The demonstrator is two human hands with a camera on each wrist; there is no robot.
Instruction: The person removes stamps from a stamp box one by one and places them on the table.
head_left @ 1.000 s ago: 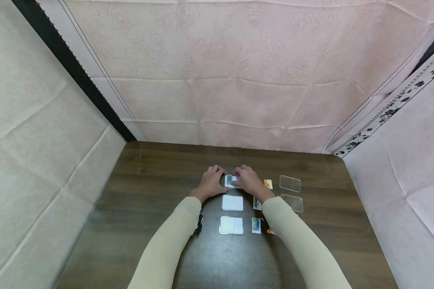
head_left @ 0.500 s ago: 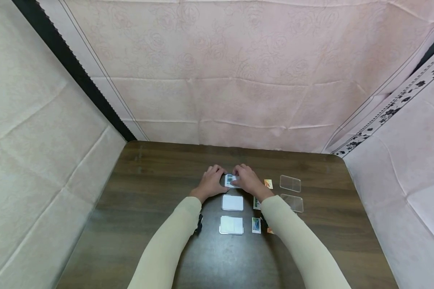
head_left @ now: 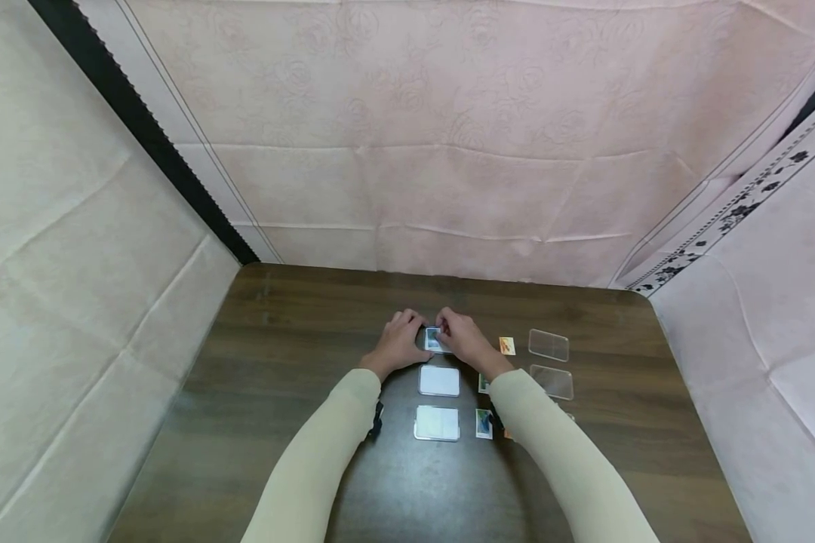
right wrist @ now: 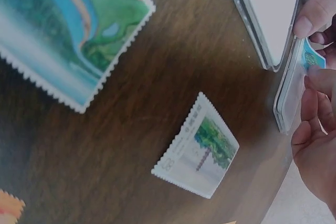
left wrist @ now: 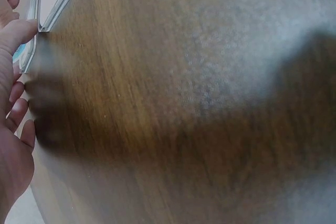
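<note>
At the table's far middle, my left hand (head_left: 398, 343) grips a shallow clear plastic case (right wrist: 286, 95) by its edges, thumb on the near side. A blue-green postage stamp (right wrist: 312, 55) lies at the case, its edge appearing raised in the right wrist view. My right hand (head_left: 467, 343) has curled fingers at the case's right side, with the thumb and a fingertip pinching at the stamp; its fingertips partly hide the stamp. Nearer me stand two more cases with white insides, one (head_left: 439, 381) just below the hands and another (head_left: 437, 424) closer.
Two clear lids (head_left: 548, 345) (head_left: 552, 382) lie at the right. Between them and the cases lie loose stamps: an orange one (head_left: 507, 346), a green tree one (right wrist: 205, 153) and a blue-green landscape one (head_left: 484, 424). The right forearm partly covers this area.
My right hand's fingers have curled in more and shifted slightly across the case, uncovering more of its surface. The left hand keeps its hold. The head view has shifted slightly.
</note>
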